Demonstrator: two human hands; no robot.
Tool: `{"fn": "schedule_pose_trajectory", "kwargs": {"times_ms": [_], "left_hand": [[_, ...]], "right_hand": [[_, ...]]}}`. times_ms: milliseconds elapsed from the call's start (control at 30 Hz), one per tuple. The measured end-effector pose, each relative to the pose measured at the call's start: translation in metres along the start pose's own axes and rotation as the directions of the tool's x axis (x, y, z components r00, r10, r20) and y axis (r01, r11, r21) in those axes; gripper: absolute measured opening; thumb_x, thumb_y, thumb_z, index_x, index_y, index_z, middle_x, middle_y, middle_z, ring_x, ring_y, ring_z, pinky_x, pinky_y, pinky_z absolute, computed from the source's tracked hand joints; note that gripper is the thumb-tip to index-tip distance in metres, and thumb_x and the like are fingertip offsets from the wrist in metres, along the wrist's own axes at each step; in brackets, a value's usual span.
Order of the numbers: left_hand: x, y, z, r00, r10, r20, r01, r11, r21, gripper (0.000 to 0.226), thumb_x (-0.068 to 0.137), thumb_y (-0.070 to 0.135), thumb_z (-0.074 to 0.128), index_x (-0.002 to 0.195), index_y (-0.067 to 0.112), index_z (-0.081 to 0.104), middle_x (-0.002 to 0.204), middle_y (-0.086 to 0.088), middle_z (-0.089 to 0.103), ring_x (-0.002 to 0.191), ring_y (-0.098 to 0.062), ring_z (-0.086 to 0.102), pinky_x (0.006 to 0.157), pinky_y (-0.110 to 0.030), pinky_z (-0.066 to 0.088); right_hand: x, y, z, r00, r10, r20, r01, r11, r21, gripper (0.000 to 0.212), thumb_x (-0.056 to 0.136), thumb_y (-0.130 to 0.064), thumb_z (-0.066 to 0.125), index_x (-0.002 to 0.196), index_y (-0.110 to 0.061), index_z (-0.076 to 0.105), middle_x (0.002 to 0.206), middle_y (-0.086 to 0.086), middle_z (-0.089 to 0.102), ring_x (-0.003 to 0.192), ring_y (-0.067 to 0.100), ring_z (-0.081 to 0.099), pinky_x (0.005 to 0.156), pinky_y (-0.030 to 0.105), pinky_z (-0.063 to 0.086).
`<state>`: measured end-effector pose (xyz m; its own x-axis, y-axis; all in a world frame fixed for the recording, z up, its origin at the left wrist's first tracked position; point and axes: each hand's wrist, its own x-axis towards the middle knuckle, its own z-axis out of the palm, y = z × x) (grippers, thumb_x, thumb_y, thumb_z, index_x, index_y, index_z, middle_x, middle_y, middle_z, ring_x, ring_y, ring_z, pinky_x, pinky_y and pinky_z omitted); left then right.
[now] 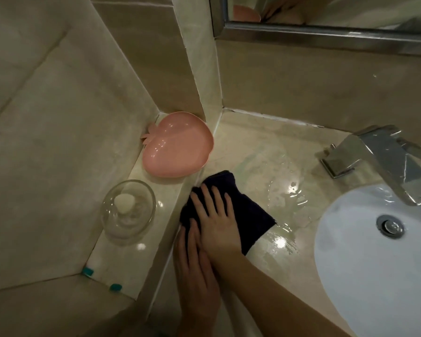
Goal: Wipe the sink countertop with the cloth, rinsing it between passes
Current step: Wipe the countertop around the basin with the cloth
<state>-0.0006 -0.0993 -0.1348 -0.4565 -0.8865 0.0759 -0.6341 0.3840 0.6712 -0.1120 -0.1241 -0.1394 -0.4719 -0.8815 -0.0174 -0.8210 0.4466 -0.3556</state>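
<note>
A dark navy cloth (pixel 249 210) lies flat on the wet beige countertop (pixel 265 152), against the raised ledge on its left. My right hand (pixel 216 220) presses on the cloth with straight, spread fingers. My left hand (pixel 195 271) lies flat beside it, partly under the right wrist, its fingertips on the cloth's near edge. Water films the counter between the cloth and the white sink basin (pixel 350 251) at the right.
A chrome faucet (pixel 379 159) stands behind the basin, whose drain (pixel 390 226) is in view. On the left ledge sit a pink apple-shaped dish (pixel 178 147) and a clear glass bowl (pixel 128 211) holding a white lump. A mirror frame (pixel 326 35) runs above.
</note>
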Motion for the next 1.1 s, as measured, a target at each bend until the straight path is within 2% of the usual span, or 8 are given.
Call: {"fn": "schedule_pose_trajectory", "kwargs": {"times_ms": [167,333,433,567,733,800,933,1100], "left_hand": [[-0.003,0.000,0.004,0.998,-0.066,-0.015,0.065,0.997,-0.043,0.059,0.106,0.049,0.018,0.154,0.018,0.029,0.160,0.008,0.027,0.149,-0.009,0.025,0.118,-0.041,0.032],[-0.002,0.000,0.003,1.000,0.014,0.016,-0.014,0.999,0.033,0.051,0.104,0.028,0.029,0.150,0.009,0.041,0.158,0.000,0.037,0.148,-0.014,0.028,0.120,-0.024,0.020],[-0.001,0.001,0.001,0.999,0.028,0.030,-0.030,0.996,0.079,0.049,0.103,0.026,0.030,0.148,0.013,0.046,0.157,0.001,0.038,0.148,-0.016,0.028,0.121,-0.026,0.020],[-0.002,0.008,0.000,0.998,0.010,0.068,-0.025,0.977,0.214,0.049,0.101,0.026,0.029,0.145,0.013,0.049,0.153,-0.002,0.043,0.144,-0.020,0.035,0.118,-0.035,0.029],[0.016,0.017,0.003,0.998,-0.062,0.033,0.049,0.950,0.307,0.040,0.094,0.022,0.038,0.129,0.013,0.057,0.130,-0.010,0.056,0.118,-0.030,0.051,0.096,-0.045,0.045],[0.020,0.015,0.004,0.998,-0.046,0.040,0.032,0.955,0.295,0.042,0.098,0.023,0.035,0.133,0.012,0.055,0.135,-0.009,0.054,0.123,-0.029,0.049,0.099,-0.045,0.044],[0.025,0.007,0.011,0.998,0.019,0.063,-0.035,0.965,0.261,0.050,0.103,0.026,0.026,0.148,0.011,0.043,0.155,-0.005,0.042,0.145,-0.025,0.034,0.116,-0.044,0.033],[0.029,0.001,0.014,0.998,0.068,0.020,-0.070,0.971,0.227,0.055,0.107,0.036,0.021,0.144,0.008,0.050,0.152,-0.007,0.046,0.144,-0.027,0.037,0.113,-0.049,0.036]], "right_hand": [[-0.006,0.015,-0.009,1.000,-0.007,-0.015,0.008,0.998,0.059,0.058,0.100,-0.045,0.041,0.154,-0.025,0.037,0.163,0.006,0.029,0.150,0.030,0.025,0.123,0.052,0.012],[-0.017,0.082,-0.033,0.967,0.232,-0.108,-0.235,0.972,-0.020,0.057,0.101,-0.047,0.042,0.154,-0.027,0.037,0.163,0.003,0.029,0.150,0.029,0.025,0.123,0.053,0.012],[-0.028,0.108,-0.043,0.932,0.337,-0.134,-0.345,0.938,-0.039,0.058,0.102,-0.047,0.035,0.156,-0.025,0.032,0.163,0.005,0.029,0.151,0.029,0.022,0.123,0.052,0.013],[-0.074,0.087,-0.042,0.903,0.410,-0.128,-0.413,0.911,-0.004,0.060,0.102,-0.045,0.033,0.157,-0.020,0.031,0.165,0.009,0.024,0.153,0.032,0.018,0.123,0.053,0.013],[-0.132,0.053,-0.033,0.963,0.270,-0.002,-0.268,0.955,0.129,0.066,0.098,-0.048,0.040,0.159,-0.033,0.020,0.169,0.001,0.009,0.156,0.026,-0.001,0.124,0.046,-0.001],[-0.127,0.065,-0.037,0.988,0.139,0.067,-0.145,0.983,0.110,0.064,0.101,-0.050,0.039,0.158,-0.041,0.014,0.169,-0.006,0.001,0.156,0.023,-0.004,0.124,0.044,-0.004],[-0.089,0.088,-0.043,0.996,-0.043,0.079,0.048,0.997,-0.066,0.061,0.099,-0.065,0.038,0.154,-0.040,0.032,0.167,-0.003,0.017,0.154,0.030,0.016,0.121,0.053,0.012],[-0.012,0.061,-0.028,0.995,-0.065,0.070,0.074,0.987,-0.139,0.063,0.096,-0.066,0.037,0.151,-0.036,0.039,0.164,0.005,0.028,0.149,0.043,0.023,0.117,0.064,0.015]]}}
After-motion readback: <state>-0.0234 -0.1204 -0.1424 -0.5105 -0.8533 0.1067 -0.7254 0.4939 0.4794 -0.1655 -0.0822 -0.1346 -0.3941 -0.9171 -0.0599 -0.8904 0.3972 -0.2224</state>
